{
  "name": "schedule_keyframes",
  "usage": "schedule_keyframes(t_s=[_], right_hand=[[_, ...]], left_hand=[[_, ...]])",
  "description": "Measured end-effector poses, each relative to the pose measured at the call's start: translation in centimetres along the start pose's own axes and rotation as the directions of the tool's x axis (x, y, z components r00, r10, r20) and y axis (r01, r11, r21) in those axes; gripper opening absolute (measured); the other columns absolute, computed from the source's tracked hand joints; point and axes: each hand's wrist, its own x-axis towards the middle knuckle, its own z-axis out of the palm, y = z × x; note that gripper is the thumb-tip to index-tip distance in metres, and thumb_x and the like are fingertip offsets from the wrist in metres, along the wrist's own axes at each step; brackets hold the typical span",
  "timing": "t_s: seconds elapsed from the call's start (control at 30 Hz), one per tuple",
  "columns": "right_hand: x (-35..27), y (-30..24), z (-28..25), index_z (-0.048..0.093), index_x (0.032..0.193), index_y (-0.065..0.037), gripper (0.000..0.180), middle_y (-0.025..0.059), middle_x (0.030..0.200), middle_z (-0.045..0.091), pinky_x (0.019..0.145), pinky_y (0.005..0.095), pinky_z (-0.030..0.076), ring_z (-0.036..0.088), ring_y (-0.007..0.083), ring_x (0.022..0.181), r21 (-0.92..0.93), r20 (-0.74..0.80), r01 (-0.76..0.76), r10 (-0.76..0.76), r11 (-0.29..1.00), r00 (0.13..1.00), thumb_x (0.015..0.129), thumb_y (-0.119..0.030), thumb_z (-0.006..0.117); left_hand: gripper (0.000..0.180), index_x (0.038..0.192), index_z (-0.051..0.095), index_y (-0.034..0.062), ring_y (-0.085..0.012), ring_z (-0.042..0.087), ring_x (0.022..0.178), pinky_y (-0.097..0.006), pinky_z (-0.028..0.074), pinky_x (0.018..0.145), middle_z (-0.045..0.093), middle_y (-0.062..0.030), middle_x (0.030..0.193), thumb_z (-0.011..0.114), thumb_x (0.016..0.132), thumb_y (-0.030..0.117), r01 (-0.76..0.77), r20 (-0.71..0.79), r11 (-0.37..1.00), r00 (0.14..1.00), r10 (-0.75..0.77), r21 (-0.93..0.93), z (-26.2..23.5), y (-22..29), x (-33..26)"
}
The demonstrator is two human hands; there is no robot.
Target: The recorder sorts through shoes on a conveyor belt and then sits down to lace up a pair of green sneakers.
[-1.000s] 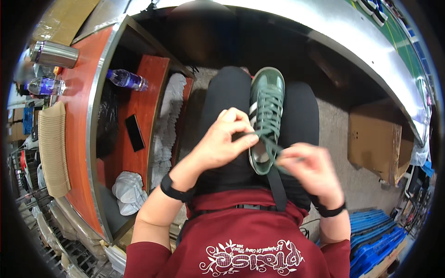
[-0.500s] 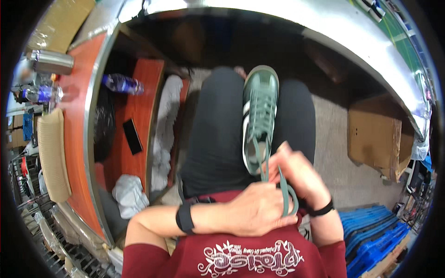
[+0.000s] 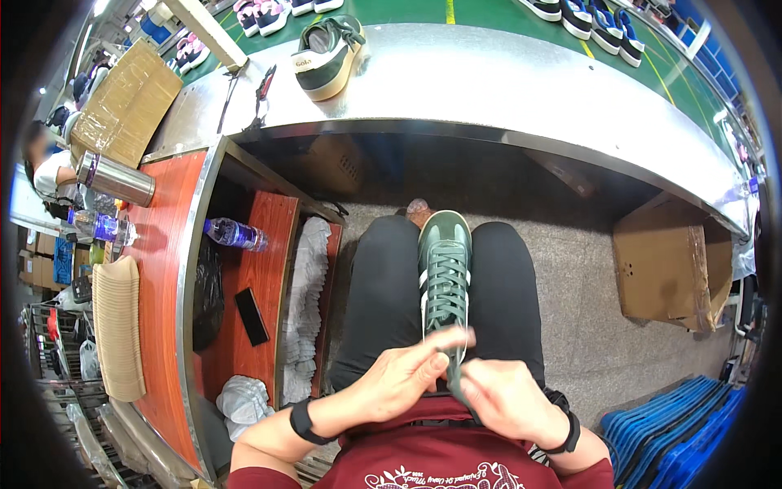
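A dark green lace-up shoe (image 3: 446,257) with a white side stripe lies between my thighs, toe pointing away from me. My left hand (image 3: 403,376) is at the shoe's heel end, index finger stretched and blurred over the opening, thumb and other fingers closed in by the lace. From the right, my right hand (image 3: 511,401) pinches the green shoelace (image 3: 456,376) close to my lap. Between the two hands the lace looks twisted together; motion blur hides its exact form.
A similar green shoe (image 3: 328,61) stands on the metal bench edge (image 3: 456,77) ahead. To the left, a red-brown shelf (image 3: 265,285) holds a phone (image 3: 252,316) and a water bottle (image 3: 236,234). At right are a cardboard box (image 3: 664,265) and blue stacked plastic (image 3: 672,424).
The view has tilted up, bringing the bench-top shoe into sight. My hands have come closer together at the shoe's heel end, and the loose lace loop beside my left hand no longer shows.
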Motion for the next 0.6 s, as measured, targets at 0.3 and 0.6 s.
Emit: schedule_keyframes(t_s=[0.3,0.6], right_hand=[[0.9,2.4,-0.8,0.053,0.083,-0.003,0.022,0.0165,0.069,0.059,0.059,0.044,0.048,0.061,0.0378,0.067,-0.009,0.15,-0.131,0.131,0.991,0.98,0.094,-0.022,0.052],[-0.5,1.7,-1.8,0.059,0.092,-0.004,0.028,0.0072,0.059,0.058,0.057,0.0351,0.048,0.06,0.0229,0.056,0.207,0.559,-0.42,0.245,0.884,0.792,0.099,-0.028,0.045]], left_hand=[[0.042,0.06,0.062,0.0081,-0.0303,0.059,0.056,-0.039,0.046,0.054,0.058,-0.0091,0.059,0.059,0.091,0.036,-0.073,0.005,0.195,0.944,0.331,0.978,-2.1,-0.4,2.5],[0.014,0.072,0.067,0.012,-0.0198,0.059,0.063,-0.034,0.043,0.063,0.06,-0.0017,0.066,0.066,0.082,0.022,0.038,-0.042,0.02,0.95,0.308,0.999,-2.1,-1.0,0.5]])
